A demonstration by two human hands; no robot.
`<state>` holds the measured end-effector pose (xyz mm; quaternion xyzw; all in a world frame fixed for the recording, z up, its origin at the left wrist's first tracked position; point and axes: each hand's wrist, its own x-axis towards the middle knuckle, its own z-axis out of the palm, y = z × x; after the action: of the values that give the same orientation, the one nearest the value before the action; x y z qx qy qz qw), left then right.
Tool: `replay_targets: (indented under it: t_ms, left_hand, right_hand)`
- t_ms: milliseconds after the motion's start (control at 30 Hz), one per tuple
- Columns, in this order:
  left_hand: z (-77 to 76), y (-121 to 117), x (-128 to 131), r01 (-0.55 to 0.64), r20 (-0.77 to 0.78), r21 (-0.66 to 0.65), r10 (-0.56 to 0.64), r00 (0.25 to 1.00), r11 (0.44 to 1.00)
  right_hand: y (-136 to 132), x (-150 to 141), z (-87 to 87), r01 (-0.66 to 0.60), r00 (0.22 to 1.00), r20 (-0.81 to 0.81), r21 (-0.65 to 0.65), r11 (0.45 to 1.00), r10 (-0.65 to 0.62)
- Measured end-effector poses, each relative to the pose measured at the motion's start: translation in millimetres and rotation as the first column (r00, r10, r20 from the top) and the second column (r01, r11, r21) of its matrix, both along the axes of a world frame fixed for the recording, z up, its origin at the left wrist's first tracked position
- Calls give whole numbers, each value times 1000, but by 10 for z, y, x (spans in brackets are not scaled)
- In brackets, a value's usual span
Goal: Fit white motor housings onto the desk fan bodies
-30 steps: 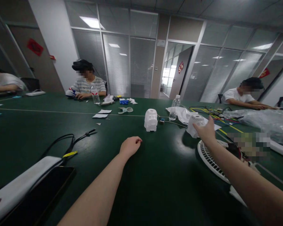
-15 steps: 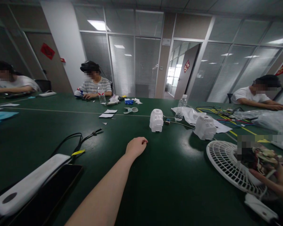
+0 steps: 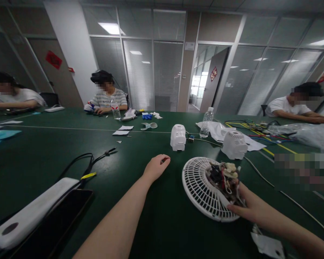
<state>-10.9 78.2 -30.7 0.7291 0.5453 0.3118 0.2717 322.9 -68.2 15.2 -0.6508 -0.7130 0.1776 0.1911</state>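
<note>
My right hand (image 3: 244,203) grips the lower right side of a white round fan grille (image 3: 196,187), thumb on its face. A fan motor with bundled wires (image 3: 225,178) is fixed at the grille's middle, partly covering it. A small white plastic piece (image 3: 268,244) lies below my right wrist, seemingly joined by a wire. My left hand (image 3: 156,168) rests on the green table left of the grille, fingers loosely curled, with a gap between thumb and forefinger. I see nothing held in it.
Two white plastic motor housings (image 3: 178,137) (image 3: 234,144) stand beyond my hands, before a clear bottle (image 3: 206,123). A white power strip (image 3: 35,212) and a black phone (image 3: 59,223) lie at left. A cable (image 3: 280,190) crosses the right side. Co-workers sit around the table (image 3: 140,144).
My right hand has brought the fan grille and motor leftward, from the right edge to the front of me. My left hand's thumb and forefinger have parted slightly.
</note>
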Motion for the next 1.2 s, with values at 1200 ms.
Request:
replay_targets:
  t_ms: [1200]
  left_hand:
    - [-198, 239, -45, 9, 309, 59, -27, 951, 998]
  right_hand:
    - [2359, -1557, 233, 225, 964, 68, 297, 928, -255]
